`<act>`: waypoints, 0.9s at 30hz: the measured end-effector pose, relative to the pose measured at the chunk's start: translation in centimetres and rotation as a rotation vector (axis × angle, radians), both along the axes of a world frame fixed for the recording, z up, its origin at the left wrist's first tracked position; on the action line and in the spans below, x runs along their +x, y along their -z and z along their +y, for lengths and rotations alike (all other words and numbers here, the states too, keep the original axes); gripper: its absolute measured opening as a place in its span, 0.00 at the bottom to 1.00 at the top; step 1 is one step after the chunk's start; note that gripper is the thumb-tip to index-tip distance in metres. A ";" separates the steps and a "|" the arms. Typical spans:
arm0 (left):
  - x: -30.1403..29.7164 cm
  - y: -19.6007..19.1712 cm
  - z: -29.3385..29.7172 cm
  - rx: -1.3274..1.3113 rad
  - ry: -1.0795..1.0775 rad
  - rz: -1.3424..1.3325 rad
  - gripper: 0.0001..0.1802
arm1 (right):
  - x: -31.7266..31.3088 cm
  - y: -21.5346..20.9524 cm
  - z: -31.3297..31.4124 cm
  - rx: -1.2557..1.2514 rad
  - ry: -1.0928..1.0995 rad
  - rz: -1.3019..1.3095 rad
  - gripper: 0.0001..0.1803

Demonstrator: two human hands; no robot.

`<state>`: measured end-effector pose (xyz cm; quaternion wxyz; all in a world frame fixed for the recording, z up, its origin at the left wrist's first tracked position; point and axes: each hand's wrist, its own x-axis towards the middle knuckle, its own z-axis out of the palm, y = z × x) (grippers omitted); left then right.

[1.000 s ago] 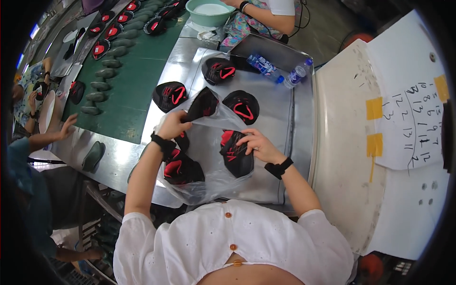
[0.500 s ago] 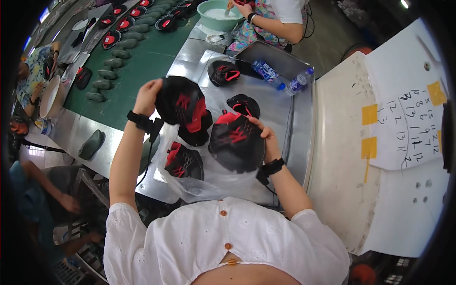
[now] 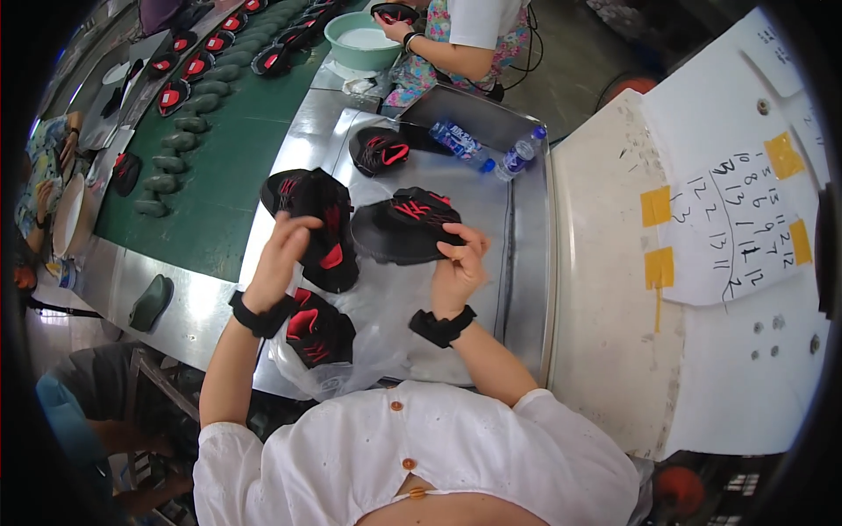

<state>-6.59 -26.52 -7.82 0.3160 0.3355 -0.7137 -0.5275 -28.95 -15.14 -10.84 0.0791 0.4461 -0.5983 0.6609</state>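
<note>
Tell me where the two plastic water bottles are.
In the head view, the two plastic water bottles lie at the far end of the steel table, beyond the black-and-red shoe upper.

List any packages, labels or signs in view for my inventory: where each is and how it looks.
Paper sheet: white, handwritten, on the pale board at right.
Tape pieces: yellow squares at the sheet's edges.
Plastic bottles: two, clear with blue labels, lying on the metal table.
Plastic bag: clear, crumpled, below the hands.
</note>
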 end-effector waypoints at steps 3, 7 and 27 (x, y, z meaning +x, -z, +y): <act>-0.6 0.8 3.8 0.301 0.077 0.329 0.21 | 4.8 0.3 -0.5 0.133 -0.163 0.170 0.10; 1.2 3.9 0.3 0.685 -0.336 0.652 0.19 | 7.9 1.4 -1.0 0.350 -0.646 0.227 0.15; 18.3 8.0 -18.9 -0.363 -0.227 -0.280 0.11 | 6.4 7.1 -0.7 1.302 -0.968 0.524 0.27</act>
